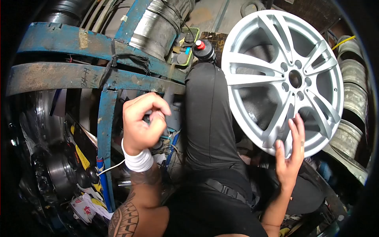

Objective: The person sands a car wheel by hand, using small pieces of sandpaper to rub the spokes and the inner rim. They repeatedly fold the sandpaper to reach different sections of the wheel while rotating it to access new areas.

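Observation:
My left hand, with a white band round its wrist, is raised left of my knee. Its fingers are curled in towards the thumb; whatever may be between them is hidden. A silver alloy wheel with split spokes leans at the right, its face towards me. Along its lower edge is my right hand, fingers apart and stretched upward over the rim and a spoke. It seems to touch the wheel without gripping it.
A worn blue metal frame crosses the left side, with a bare metal wheel barrel behind it. A dark bottle with a red cap stands beyond my knee. More wheels are stacked at the far right. Clutter fills the lower left.

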The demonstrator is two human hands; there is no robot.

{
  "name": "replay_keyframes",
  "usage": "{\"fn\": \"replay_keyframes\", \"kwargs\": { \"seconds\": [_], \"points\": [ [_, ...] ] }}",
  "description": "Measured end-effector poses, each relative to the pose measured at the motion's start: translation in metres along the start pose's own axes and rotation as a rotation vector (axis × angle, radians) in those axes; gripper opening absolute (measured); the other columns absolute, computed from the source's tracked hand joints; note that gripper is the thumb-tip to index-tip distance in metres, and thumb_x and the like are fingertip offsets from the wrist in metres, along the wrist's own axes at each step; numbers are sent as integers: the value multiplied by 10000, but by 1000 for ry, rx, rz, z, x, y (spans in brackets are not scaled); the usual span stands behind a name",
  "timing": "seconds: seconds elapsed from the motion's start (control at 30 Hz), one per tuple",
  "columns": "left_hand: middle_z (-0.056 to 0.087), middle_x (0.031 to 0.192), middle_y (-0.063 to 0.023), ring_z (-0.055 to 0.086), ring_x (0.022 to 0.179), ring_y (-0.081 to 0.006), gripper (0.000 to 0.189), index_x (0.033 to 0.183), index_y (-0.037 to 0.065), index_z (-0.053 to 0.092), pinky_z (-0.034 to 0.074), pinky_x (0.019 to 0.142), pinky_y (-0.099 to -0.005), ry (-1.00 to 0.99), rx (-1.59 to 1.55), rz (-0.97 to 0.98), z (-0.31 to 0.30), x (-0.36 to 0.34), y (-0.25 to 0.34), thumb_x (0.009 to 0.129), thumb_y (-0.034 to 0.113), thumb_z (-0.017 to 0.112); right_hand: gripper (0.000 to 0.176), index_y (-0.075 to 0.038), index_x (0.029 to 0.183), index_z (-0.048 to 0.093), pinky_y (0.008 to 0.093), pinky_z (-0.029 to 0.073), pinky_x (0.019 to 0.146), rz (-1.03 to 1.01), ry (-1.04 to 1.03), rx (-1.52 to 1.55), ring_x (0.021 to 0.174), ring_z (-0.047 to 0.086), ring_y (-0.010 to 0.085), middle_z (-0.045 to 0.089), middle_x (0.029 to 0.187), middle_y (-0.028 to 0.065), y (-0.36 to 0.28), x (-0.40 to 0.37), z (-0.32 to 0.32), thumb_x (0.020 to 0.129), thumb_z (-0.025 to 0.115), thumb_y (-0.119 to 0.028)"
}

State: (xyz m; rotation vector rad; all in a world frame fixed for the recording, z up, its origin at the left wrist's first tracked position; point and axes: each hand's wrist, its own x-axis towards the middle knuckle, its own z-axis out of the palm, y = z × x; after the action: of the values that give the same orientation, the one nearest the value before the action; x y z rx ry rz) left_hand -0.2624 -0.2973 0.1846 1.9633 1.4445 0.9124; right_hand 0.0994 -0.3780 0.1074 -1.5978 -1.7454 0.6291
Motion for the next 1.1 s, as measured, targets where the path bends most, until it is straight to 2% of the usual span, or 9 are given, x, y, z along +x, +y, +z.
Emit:
{"fn": "replay_keyframes", "kwargs": {
  "seconds": [0.2,0.3,0.43,0.5,0.6,0.73,0.83,0.97,1.1],
  "points": [
    [671,736,-53,648,667,-289,174,817,46,709,568,732,-402,-415,-732,667,88,64,74,680,12,607,1186,-37,1643,213,516,326,1202,-147,-100,317,1478,419,434,417,1576,320,-29,8,-4,763,913,-411],
    [673,782,-95,669,724,-293,203,936,33,717,553,720,-367,-697,-895,788,150,92,105,763,5,614,850,13,1519,402,428,498,1021,115,-113,439,1192,641,285,609,1330,203,6,-7,-32,792,800,-178],
    [645,1026,-62,685,885,-155,448,1228,63,668,554,774,-311,-684,-949,608,196,139,127,813,92,835,647,27,1462,441,354,525,966,137,183,587,1112,656,197,642,1254,120,-1,17,-68,875,708,-36],
    [552,1096,-37,534,856,-75,846,1460,110,499,501,792,-232,-666,-778,327,213,157,123,736,133,936,708,20,1507,384,346,487,1039,499,58,659,1197,620,204,621,1319,126,15,20,-97,912,755,-77],
    [509,1228,-90,549,887,-111,1135,1594,94,286,556,819,-313,-890,-880,71,256,161,86,678,56,955,549,31,1410,476,360,479,1083,417,153,1013,1228,615,189,619,1351,127,59,19,-75,930,733,-35],
    [615,1157,-89,656,974,-117,894,1539,17,369,571,847,-242,-1116,-1005,-237,277,140,74,795,-69,856,540,13,1419,508,328,486,1074,454,109,1138,1210,618,141,639,1337,73,71,17,-66,925,729,6],
    [713,990,-49,663,830,-89,431,1280,-40,616,559,776,-227,-991,-954,-336,283,130,84,899,24,808,523,12,1426,522,303,499,1045,442,82,1165,1187,618,113,652,1313,62,81,17,-60,942,721,-1],
    [725,844,-38,640,710,-71,185,1049,-31,715,512,671,-208,-902,-878,-329,292,126,75,922,73,802,492,14,1407,550,297,494,1037,492,29,1101,1191,609,107,651,1311,48,79,18,-62,961,739,-79],
    [707,762,-38,628,642,-77,137,920,-33,734,500,601,-216,-842,-817,-318,292,124,79,922,84,804,477,12,1310,585,335,540,920,356,119,540,1059,694,177,724,1137,125,80,15,-63,981,758,-287]
  ]
}}
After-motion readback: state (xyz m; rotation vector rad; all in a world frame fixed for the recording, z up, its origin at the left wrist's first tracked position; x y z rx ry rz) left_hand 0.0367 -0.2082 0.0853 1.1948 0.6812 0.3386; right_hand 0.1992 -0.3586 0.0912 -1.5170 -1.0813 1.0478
